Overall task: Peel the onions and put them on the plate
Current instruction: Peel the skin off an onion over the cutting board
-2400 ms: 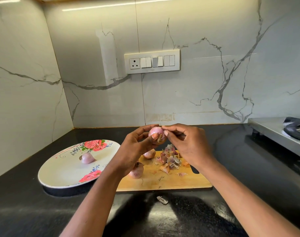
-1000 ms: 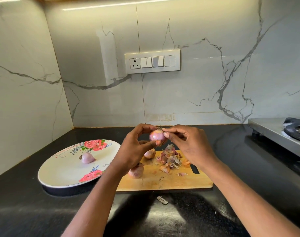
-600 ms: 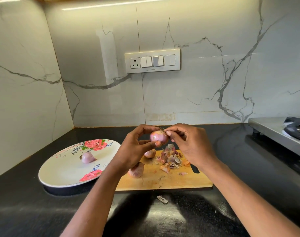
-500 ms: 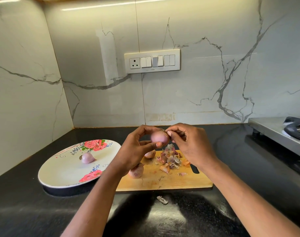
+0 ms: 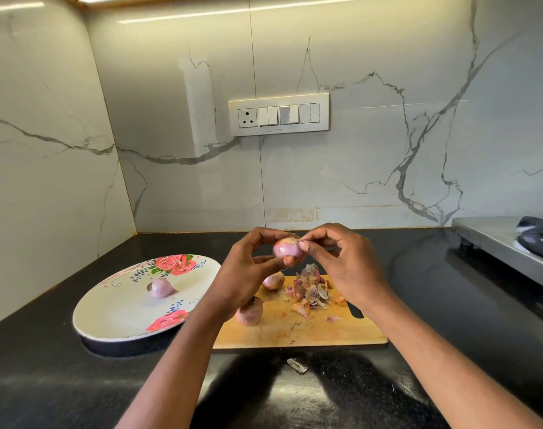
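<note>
Left hand (image 5: 248, 267): raised above the board (image 5: 310, 332), fingers and thumb curled round a small pink onion (image 5: 287, 249), thumb tip under it, fingertips over its top. The onion is held in the air, clear of the board and well apart from the plate (image 5: 109, 308).

Right hand (image 5: 344, 264): beside the onion on its right, thumb and forefinger pinching at the onion's upper right edge, where brown root fibres or skin show. The other fingers are curled. Whether the pinch holds loose skin or the onion itself cannot be told.

Plate: white, oval, rose pattern, on the black counter (image 5: 78, 382) left of the board. One peeled onion (image 5: 161, 287) lies on it near the middle.

Board: wooden, on the counter. Two onions with brown skin rest on its left part, one (image 5: 249, 314) near the front, one (image 5: 273, 280) behind it, both partly hidden by the left hand. A heap of peels (image 5: 310, 292) lies at the centre, under the right hand.

One scrap (image 5: 297, 365) lies on the counter just in front of the board. A stove (image 5: 508, 243) stands at the far right. A switch panel (image 5: 278, 114) is fixed to the marble wall.
</note>
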The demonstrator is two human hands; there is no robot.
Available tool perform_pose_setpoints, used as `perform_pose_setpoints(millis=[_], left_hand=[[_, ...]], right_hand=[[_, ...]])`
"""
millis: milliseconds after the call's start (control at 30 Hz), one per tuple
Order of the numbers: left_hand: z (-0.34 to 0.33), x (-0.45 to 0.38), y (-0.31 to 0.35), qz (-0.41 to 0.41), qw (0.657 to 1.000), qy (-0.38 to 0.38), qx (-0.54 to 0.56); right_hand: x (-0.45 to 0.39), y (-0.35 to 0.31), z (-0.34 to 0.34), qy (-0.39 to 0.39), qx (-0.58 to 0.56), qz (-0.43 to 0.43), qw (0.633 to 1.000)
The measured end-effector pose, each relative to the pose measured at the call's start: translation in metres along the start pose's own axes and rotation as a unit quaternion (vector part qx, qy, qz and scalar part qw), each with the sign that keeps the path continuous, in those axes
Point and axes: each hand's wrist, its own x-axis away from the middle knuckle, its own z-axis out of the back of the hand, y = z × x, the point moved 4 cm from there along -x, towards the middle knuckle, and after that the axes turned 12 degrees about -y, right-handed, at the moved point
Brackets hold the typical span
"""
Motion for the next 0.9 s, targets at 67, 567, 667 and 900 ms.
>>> perform_pose_setpoints(millis=[67, 567, 667, 900], left_hand=[[-0.001, 0.000, 0.001, -0.004, 1.000, -0.001, -0.010], [-0.001, 0.001, 0.003, -0.006, 1.000, -0.016, -0.005], [-0.001, 0.001, 0.001, 0.008, 1.000, -0.009, 0.023], [-0.002, 0.001, -0.002, 0.018, 0.999, -0.008, 0.032]], right_hand=[[0.000, 0.001, -0.003, 0.002, 0.037, -0.002, 0.999], [-0.003, 0.016, 0.010, -0.045, -0.047, -0.089, 0.994], [-0.005, 0.008, 0.001, -0.112, -0.123, -0.079, 0.983], [-0.002, 0.015, -0.003, -0.071, -0.173, -0.108, 0.976]])
